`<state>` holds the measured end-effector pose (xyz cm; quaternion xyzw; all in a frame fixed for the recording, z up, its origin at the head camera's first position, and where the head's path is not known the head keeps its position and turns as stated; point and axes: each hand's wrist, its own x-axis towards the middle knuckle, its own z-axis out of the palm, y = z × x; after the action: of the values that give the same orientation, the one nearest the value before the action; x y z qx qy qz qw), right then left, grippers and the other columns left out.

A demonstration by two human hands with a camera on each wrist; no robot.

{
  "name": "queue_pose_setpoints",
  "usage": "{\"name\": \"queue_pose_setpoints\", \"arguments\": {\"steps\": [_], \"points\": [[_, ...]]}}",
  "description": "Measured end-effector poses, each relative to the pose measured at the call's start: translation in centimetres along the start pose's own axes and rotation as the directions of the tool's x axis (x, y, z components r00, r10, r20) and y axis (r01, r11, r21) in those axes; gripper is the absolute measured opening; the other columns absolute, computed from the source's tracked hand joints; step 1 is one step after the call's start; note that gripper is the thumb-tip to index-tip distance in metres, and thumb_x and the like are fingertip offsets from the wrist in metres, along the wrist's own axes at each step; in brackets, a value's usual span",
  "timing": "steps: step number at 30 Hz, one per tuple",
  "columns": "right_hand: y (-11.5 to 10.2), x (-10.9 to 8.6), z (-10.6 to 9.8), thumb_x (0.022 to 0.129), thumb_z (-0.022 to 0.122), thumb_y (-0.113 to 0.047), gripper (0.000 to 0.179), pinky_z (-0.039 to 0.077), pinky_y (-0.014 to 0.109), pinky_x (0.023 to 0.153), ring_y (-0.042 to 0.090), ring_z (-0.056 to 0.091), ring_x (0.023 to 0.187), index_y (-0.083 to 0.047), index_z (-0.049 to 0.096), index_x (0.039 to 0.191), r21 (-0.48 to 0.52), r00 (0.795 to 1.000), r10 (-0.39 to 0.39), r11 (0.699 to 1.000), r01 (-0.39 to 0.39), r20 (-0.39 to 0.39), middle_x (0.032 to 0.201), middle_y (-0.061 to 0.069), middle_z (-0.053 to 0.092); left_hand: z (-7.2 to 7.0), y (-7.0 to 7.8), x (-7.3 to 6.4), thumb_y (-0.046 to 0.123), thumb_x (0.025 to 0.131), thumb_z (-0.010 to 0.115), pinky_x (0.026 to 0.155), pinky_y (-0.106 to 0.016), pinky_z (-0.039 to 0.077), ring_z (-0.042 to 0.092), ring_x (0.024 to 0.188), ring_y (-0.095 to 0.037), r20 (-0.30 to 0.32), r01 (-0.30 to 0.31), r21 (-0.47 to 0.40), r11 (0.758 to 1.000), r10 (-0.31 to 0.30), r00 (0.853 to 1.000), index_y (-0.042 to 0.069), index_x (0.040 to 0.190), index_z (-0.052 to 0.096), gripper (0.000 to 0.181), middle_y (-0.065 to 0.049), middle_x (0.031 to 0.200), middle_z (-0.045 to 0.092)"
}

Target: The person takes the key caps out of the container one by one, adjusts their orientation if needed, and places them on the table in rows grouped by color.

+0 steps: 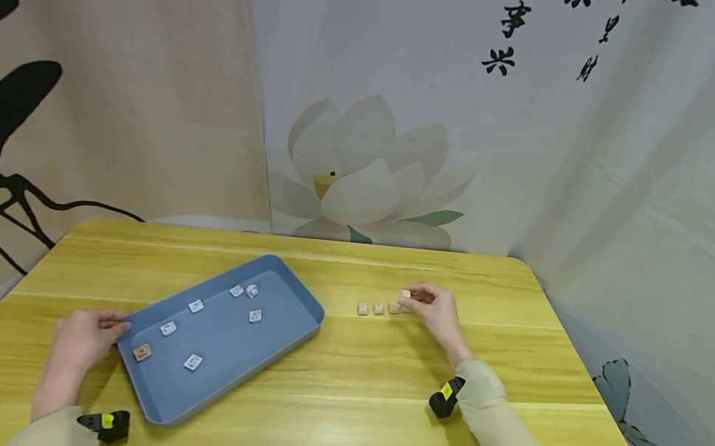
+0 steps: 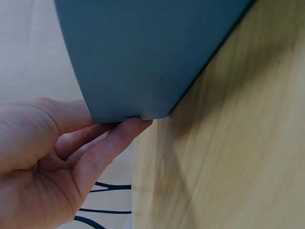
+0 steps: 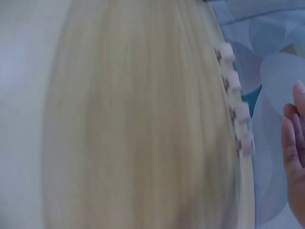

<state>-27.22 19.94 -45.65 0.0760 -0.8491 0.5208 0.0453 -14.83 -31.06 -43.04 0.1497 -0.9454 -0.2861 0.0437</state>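
From my remote place I see that the two hands are well apart, and the left hand (image 1: 82, 342) pinches the left end of the blue tray (image 1: 216, 365), in which seven small blocks (image 1: 196, 306) lie scattered. On the wooden table (image 1: 332, 428), to the right of this tray, the right hand (image 1: 432, 311) holds one pale block (image 1: 405, 295) between its fingertips, just by the right end of a short row of blocks (image 1: 378, 308).

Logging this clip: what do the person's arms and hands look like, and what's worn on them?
Both hands, left and right, are bare, without gloves. Long, pale beige sleeves cover the forearms. Each wrist carries a small black device, left and right, with a yellow patch.
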Motion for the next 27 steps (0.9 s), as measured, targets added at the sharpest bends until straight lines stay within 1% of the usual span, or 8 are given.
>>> {"name": "queue_pose_setpoints", "arguments": {"steps": [4,8,11,14,17,21,27], "points": [[0.7,0.2,-1.0,0.08,0.075,-0.014,0.026,0.056,0.032,0.069,0.009,0.063,0.077,-0.005,0.071,0.104,-0.044,1.0,0.007,0.999,-0.008,-0.01,0.097,0.016,0.071,0.0,0.0,0.0,0.009,0.091,0.059,0.046,-0.022,0.044,0.057,0.058,-0.004,0.001,0.003,-0.002,1.0,-0.003,1.0,-0.011,0.112,0.064,0.03,-0.027,0.094,0.07],[1.6,0.4,-1.7,0.081,0.074,-0.013,0.026,0.053,0.022,0.069,0.012,0.064,0.083,-0.003,0.07,0.105,-0.079,1.0,0.028,0.996,-0.028,-0.004,0.101,0.016,0.071,0.0,0.0,0.0,0.01,0.091,0.059,0.046,-0.022,0.043,0.056,0.058,-0.003,-0.002,-0.003,-0.003,1.0,0.003,1.0,-0.012,0.111,0.064,0.03,-0.027,0.094,0.07],[2.3,0.5,-2.1,0.082,0.073,-0.012,0.025,0.05,0.019,0.068,0.015,0.065,0.086,-0.001,0.07,0.105,-0.102,0.999,0.048,0.994,-0.048,0.006,0.102,0.018,0.071,0.0,0.0,0.0,0.01,0.091,0.059,0.047,-0.022,0.043,0.056,0.058,-0.003,-0.002,-0.006,0.001,1.0,0.006,1.0,-0.012,0.112,0.063,0.031,-0.027,0.095,0.07],[2.9,0.5,-2.4,0.081,0.074,-0.009,0.024,0.049,0.018,0.066,0.016,0.064,0.085,0.001,0.07,0.102,-0.125,0.997,0.077,0.989,-0.075,0.013,0.1,0.019,0.071,0.0,0.0,0.0,0.01,0.091,0.058,0.047,-0.021,0.045,0.059,0.06,-0.005,0.008,0.002,-0.001,1.0,-0.002,1.0,-0.012,0.113,0.063,0.031,-0.027,0.096,0.07],[3.4,0.5,-2.4,0.08,0.075,-0.009,0.024,0.049,0.018,0.065,0.014,0.063,0.081,0.001,0.071,0.101,-0.156,0.995,0.099,0.983,-0.094,0.024,0.097,0.019,0.071,0.0,0.0,0.1,0.009,0.091,0.058,0.048,-0.022,0.047,0.065,0.064,-0.014,0.019,0.014,-0.014,1.0,-0.013,1.0,-0.012,0.113,0.062,0.031,-0.029,0.098,0.069],[3.5,0.6,-2.4,0.079,0.076,-0.011,0.025,0.049,0.02,0.066,0.012,0.062,0.078,0.0,0.071,0.101,-0.184,0.992,0.125,0.976,-0.117,0.032,0.095,0.018,0.071,0.0,0.0,0.1,0.008,0.091,0.058,0.048,-0.022,0.047,0.066,0.064,-0.015,0.014,0.011,-0.021,1.0,-0.01,1.0,-0.013,0.112,0.062,0.03,-0.03,0.099,0.068],[3.4,0.9,-2.2,0.08,0.076,-0.013,0.025,0.048,0.022,0.067,0.015,0.061,0.079,0.0,0.071,0.102,-0.231,0.989,0.14,0.965,-0.125,0.048,0.094,0.016,0.07,0.0,0.0,0.1,0.008,0.091,0.058,0.048,-0.021,0.048,0.066,0.064,-0.014,0.015,0.017,-0.034,0.999,-0.016,1.0,-0.013,0.113,0.062,0.031,-0.03,0.099,0.068]]}}
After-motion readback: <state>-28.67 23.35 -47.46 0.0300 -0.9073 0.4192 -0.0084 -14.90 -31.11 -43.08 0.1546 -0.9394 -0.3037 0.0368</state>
